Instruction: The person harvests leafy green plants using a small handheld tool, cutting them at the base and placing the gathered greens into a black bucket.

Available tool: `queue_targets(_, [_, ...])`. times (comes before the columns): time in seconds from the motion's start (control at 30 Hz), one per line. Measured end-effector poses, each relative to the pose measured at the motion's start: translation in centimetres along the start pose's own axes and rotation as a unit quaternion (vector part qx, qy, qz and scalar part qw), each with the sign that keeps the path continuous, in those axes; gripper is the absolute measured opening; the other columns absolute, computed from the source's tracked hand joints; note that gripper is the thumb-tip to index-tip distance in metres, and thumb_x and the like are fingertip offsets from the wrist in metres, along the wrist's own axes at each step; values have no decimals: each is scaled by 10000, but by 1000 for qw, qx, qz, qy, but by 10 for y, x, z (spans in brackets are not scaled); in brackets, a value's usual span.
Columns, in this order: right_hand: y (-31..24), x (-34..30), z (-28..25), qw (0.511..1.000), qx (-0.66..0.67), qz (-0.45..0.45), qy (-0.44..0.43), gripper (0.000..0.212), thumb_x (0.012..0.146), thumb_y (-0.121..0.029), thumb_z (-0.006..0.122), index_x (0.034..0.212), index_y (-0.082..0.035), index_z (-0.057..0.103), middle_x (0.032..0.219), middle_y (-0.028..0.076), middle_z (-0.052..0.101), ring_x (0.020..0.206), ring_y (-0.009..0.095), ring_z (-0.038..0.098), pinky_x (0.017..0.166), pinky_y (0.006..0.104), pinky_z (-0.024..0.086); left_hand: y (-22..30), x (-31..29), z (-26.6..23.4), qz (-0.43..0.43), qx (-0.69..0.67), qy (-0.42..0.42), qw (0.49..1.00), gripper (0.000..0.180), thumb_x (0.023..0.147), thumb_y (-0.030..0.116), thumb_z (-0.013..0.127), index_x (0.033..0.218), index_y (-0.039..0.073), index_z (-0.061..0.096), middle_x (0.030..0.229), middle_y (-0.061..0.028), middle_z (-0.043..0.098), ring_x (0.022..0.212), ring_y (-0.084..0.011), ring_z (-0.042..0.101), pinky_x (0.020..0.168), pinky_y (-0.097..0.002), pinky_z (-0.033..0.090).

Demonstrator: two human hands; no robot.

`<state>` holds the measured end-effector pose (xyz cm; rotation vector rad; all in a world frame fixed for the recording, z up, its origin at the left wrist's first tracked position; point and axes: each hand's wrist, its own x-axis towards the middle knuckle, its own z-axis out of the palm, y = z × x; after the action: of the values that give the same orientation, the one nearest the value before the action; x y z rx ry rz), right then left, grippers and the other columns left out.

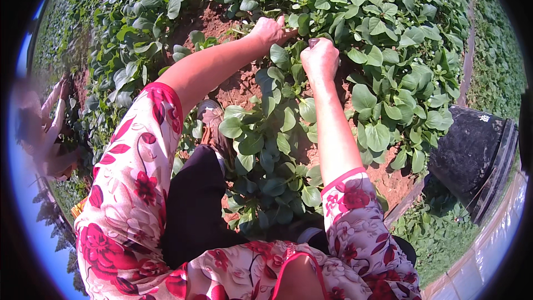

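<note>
Broad-leaved green plants (280, 119) grow densely from reddish-brown soil (239, 89) in front of me. My left hand (268, 30) reaches in among the leaves at the far middle, thumb raised and fingers curled at a leafy green plant (303, 24); leaves hide part of the grip. Just right of it and slightly nearer, my right hand (321, 60) is closed in a fist around a dark handle (313, 42). Only the handle's end shows above the fist; whatever it belongs to is hidden.
A black plastic bucket (469, 153) lies tilted at the right, beside a pale sheet strip (483, 264). My shoe (211, 116) stands among the plants below my left forearm. Another person (50, 128), blurred, is at the far left edge. More plant rows (497, 61) run along the right.
</note>
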<state>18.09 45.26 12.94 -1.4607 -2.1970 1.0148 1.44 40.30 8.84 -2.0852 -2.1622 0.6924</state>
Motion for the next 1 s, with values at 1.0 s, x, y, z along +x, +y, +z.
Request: queue_targets(1.0, [22,4,3,997,65,-9,37,126,747,-119,573,752,-6,628,712,205,629,730,392,625,656,440,487,-5,18,-59,-101,-137,-158,973,228,836,207,558,1037,179,661,1022,-36,677,922,-190,659,690,-352,529])
